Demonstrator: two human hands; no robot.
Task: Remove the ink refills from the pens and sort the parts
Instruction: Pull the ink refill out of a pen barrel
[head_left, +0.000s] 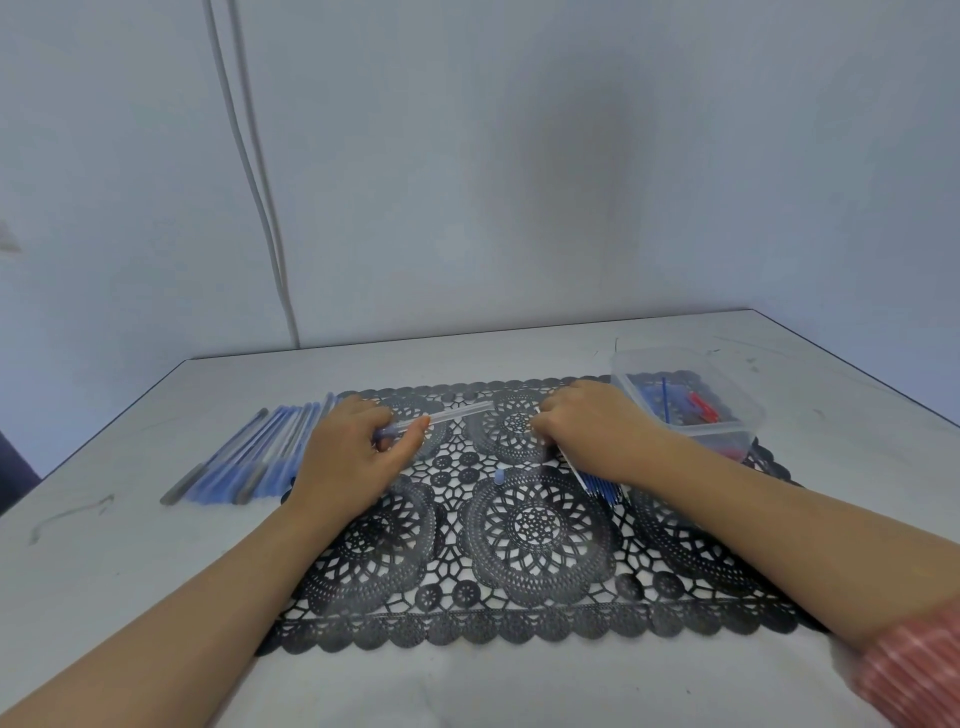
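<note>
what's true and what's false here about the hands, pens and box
1. The left hand holds a clear pen barrel. True.
2. The plastic box sits beside the left hand. False: it stands beyond the right hand.
3. The pile of pens lies left of the lace mat. True.
4. The right hand is empty. False: it grips blue refills.
5. The blue cap is in the box. False: it lies on the mat.
</note>
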